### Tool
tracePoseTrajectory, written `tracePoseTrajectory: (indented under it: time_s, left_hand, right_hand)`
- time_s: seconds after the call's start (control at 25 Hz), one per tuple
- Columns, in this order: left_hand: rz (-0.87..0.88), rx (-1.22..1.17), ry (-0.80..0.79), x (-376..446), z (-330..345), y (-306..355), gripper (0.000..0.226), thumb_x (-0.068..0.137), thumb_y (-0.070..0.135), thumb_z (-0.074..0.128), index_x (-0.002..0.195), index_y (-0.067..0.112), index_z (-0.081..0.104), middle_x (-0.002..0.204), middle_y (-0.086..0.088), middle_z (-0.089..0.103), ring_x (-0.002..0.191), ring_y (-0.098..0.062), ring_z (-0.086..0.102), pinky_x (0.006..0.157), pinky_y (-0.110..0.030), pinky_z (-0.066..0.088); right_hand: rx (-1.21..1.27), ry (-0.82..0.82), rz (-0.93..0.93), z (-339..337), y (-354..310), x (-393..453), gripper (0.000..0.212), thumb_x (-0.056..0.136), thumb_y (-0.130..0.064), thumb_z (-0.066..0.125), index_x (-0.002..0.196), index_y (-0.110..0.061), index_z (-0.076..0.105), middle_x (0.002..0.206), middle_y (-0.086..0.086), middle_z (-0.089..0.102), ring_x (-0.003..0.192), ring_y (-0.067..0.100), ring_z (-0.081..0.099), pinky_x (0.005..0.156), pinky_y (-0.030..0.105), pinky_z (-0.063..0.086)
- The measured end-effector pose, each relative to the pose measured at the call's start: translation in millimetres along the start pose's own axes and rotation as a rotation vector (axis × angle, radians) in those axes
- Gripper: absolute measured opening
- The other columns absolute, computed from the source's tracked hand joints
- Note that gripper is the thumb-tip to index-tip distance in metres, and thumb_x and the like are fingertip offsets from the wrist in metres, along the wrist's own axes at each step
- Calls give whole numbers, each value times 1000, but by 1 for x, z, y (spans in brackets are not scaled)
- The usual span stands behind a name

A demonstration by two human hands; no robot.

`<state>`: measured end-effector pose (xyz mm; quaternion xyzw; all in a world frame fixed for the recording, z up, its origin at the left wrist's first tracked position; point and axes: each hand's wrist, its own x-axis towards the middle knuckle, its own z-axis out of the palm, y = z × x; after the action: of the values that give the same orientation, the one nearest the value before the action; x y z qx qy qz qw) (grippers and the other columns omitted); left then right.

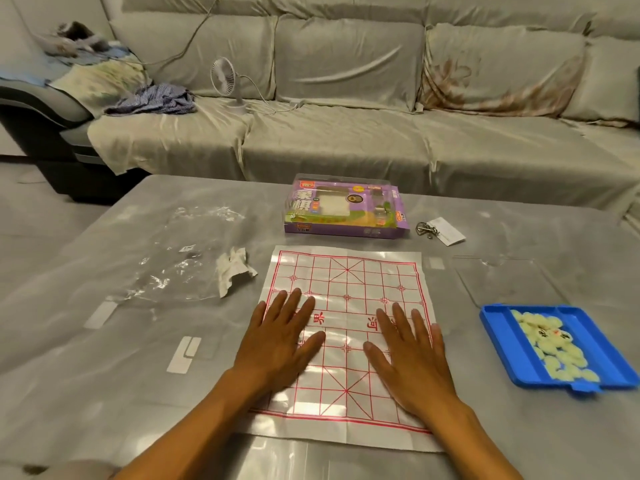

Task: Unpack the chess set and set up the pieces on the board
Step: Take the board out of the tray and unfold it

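My left hand [280, 344] and right hand [410, 355] lie flat with fingers [294, 306] straight and slightly spread, pressing the paper board [346, 285] onto the tabletop [104, 375], the pale pieces [550, 348] heaped in the blue tray [509, 355] to my right.

Both forearms run off the bottom edge. The hands, left [281, 336] and right [408, 358], cover part of the board [346, 282]. Markings on the pieces [550, 348] are mostly too blurred to read. The worktop [104, 375] is cut off at left and right.
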<state>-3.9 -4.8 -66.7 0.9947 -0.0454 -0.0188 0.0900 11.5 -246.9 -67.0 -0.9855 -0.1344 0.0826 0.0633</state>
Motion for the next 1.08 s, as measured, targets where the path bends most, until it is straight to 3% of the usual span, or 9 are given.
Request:
tracePoseTrajectory:
  time_s: [0.12,0.36,0.52,0.6,0.76,0.84,0.92,1.0,1.08]
  left_hand:
    - [-5,1,-1,5,-2,-11,75,78,77,-10,144,44,-19,151,16,-30,141,-12,-28,118,-45,-10]
    - [-50,2,-17,8,-6,-16,79,72,79,-14,142,44,-21,150,15,-31,141,-12,-28,117,-45,-12]
    - [41,18,96,2,-12,0,76,81,75,-11,147,38,-12,153,11,-27,142,-14,-25,116,-45,-17]
    - [134,-10,42,-7,-6,11,73,81,76,-11,146,43,-13,152,15,-29,141,-9,-27,117,-40,-16]
    - [121,6,-59,-17,2,12,68,78,77,-11,139,51,-23,149,19,-35,137,-5,-33,117,-38,-15]
    - [115,20,-64,-18,-6,17,72,74,77,-18,139,48,-24,148,19,-36,137,-6,-34,117,-39,-17]
    - [134,38,-15,-22,-10,27,77,75,77,-19,144,41,-21,150,17,-33,139,-7,-31,116,-40,-18]
    - [169,3,39,-28,-14,47,76,81,76,-11,148,40,-9,153,16,-25,142,-8,-24,116,-37,-18]
    - [204,-50,7,-37,-14,68,72,79,76,-8,145,47,-6,151,20,-25,141,-3,-23,116,-31,-18]
  right_hand:
    - [7,10,-2,-2,-2,-2,84,67,-81,-17,139,-42,-34,146,-12,-45,135,16,-41,111,44,-28]
    - [10,1,19,3,-13,-5,83,67,-83,-15,134,-42,-42,145,-10,-47,135,18,-42,110,47,-28]
    - [21,24,33,4,-14,-6,79,73,-82,-9,133,-42,-42,146,-10,-46,135,19,-41,111,46,-26]
    - [30,33,38,3,-15,-6,79,73,-81,-9,134,-43,-40,145,-11,-46,136,19,-41,109,44,-28]
    - [113,46,34,-9,-16,-10,78,73,-77,-16,139,-40,-32,151,-11,-39,140,17,-36,113,45,-23]
    - [155,70,63,-33,-12,-17,80,80,-73,-7,150,-37,-14,159,-8,-22,145,17,-24,116,44,-17]
    - [225,96,90,-66,3,-25,63,95,-62,18,151,-34,18,162,-4,9,149,18,7,119,42,6]
    - [345,142,127,-94,37,-35,45,100,-46,39,141,-29,41,148,-3,42,132,18,42,106,35,36]
    - [406,168,215,-113,82,-48,33,97,-35,50,129,-28,53,131,-4,58,110,16,56,87,29,46]
